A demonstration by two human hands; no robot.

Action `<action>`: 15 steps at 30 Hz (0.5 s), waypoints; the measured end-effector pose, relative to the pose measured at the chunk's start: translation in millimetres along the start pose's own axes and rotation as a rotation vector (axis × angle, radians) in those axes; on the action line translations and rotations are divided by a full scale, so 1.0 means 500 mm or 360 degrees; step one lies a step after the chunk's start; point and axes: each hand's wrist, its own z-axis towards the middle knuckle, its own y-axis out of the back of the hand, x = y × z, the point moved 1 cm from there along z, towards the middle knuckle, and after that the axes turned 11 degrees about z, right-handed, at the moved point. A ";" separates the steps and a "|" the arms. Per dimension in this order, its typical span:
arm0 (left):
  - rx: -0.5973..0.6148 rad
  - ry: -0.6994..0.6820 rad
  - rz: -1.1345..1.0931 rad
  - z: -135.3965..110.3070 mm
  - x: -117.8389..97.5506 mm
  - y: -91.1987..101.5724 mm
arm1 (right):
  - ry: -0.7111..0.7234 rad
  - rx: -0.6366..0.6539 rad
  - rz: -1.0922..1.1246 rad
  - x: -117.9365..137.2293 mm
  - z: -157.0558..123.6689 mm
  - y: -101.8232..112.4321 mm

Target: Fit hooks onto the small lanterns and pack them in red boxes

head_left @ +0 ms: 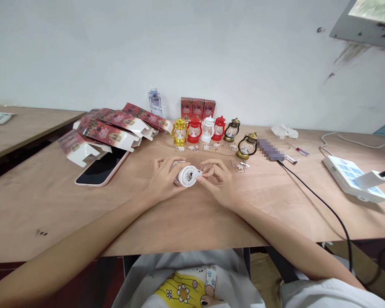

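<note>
We take the gold lantern [180, 138] as our landmark on the broad wooden table [179, 226], whose brown surface is smooth. Left of it lies a heap of flattened-looking red cartons [106, 131], glossy printed card with white cut flaps. Far to its right sits the white plastic power strip [335, 167], a long block with a plug in it. Left of the lantern and nearer to us is a phone [102, 167], a dark glassy slab with a pale pink rim. Just behind it, a clear plastic bottle [154, 102] stands a little left and three upright red boxes [198, 107] a little right. Red, white and bronze lanterns [207, 129] run rightward from it, round-bellied with clear middles. Small bent wires [239, 167] lie before the row.

Nearer to us than the gold lantern and slightly right is a white round piece [188, 176], its hollow end facing us. The left hand [163, 177] has its fingers curved and clamped around that piece. The right hand [220, 182] has thumb and forefinger pinched on a small white tab [197, 173] at its rim; we cannot tell whether the two are joined.
</note>
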 end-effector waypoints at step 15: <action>0.0015 -0.0082 -0.0020 -0.002 -0.004 -0.007 | -0.0151 0.0140 0.0230 -0.020 -0.004 -0.007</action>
